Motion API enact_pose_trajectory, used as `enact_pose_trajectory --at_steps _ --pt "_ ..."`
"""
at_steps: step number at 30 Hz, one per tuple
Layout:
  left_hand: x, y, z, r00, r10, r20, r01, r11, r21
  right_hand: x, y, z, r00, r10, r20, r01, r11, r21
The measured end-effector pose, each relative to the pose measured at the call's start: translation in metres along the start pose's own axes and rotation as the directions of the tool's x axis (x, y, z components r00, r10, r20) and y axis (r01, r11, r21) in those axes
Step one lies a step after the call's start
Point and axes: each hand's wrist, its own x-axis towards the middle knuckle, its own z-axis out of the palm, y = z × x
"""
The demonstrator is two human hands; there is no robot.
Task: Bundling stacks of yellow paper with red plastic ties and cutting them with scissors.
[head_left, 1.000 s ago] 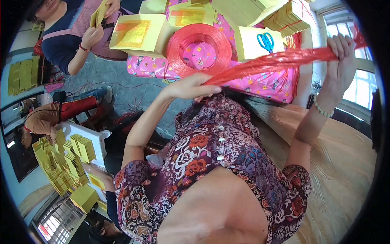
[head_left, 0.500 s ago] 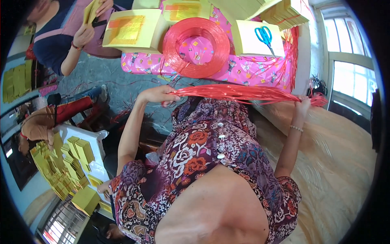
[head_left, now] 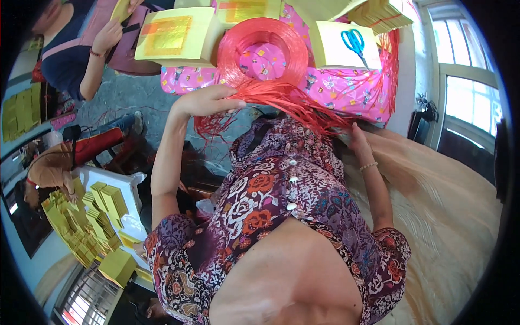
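Note:
My left hand (head_left: pixel 203 101) is closed around a bundle of red plastic strands (head_left: pixel 287 103), just below a big red coil of the same string (head_left: pixel 262 51). The coil lies on a table with a pink patterned cover (head_left: pixel 336 89). The strands run right and down to my right hand (head_left: pixel 357 140), which pinches their other end close to my floral shirt. Loose strand ends hang below my left hand. Blue-handled scissors (head_left: pixel 355 40) rest on a stack of yellow paper (head_left: pixel 338 51) behind the coil.
Another person's hand (head_left: pixel 107 35) holds yellow paper at the top left. More yellow paper stacks (head_left: pixel 179 35) lie on the table and fill a white stand (head_left: pixel 103 203) at the lower left. A beige mat (head_left: pixel 455 216) and a window (head_left: pixel 466 103) are on the right.
My right hand has come down and in from far out on the right. The strands, stretched taut before, are now bunched short between my two hands.

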Motion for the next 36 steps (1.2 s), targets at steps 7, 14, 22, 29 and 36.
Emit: enact_pose_trajectory --at_steps 7,14,22,29,36 --pt "0.03 0.032 -0.003 0.996 0.067 0.061 -0.078 0.978 0.193 -0.236 -0.091 0.21 -0.051 -0.692 0.72 0.941 -0.275 -0.198" --pt "0.03 0.044 -0.031 0.985 0.065 0.161 -0.101 0.968 0.228 -0.267 -0.102 0.283 0.087 -0.193 0.977 0.984 -0.134 -0.114" --pt "0.04 0.036 -0.021 0.963 0.113 0.246 -0.146 0.982 0.12 -0.244 -0.089 0.278 0.034 -0.259 0.965 0.997 0.071 -0.016" --pt "0.047 0.061 -0.009 0.959 0.171 0.224 -0.237 0.921 0.309 -0.261 -0.122 0.266 0.296 0.086 0.951 0.943 -0.185 -0.277" --pt "0.06 0.074 -0.011 0.967 0.168 0.19 -0.222 0.922 0.318 -0.276 -0.131 0.247 0.281 0.073 0.957 0.954 0.088 -0.287"
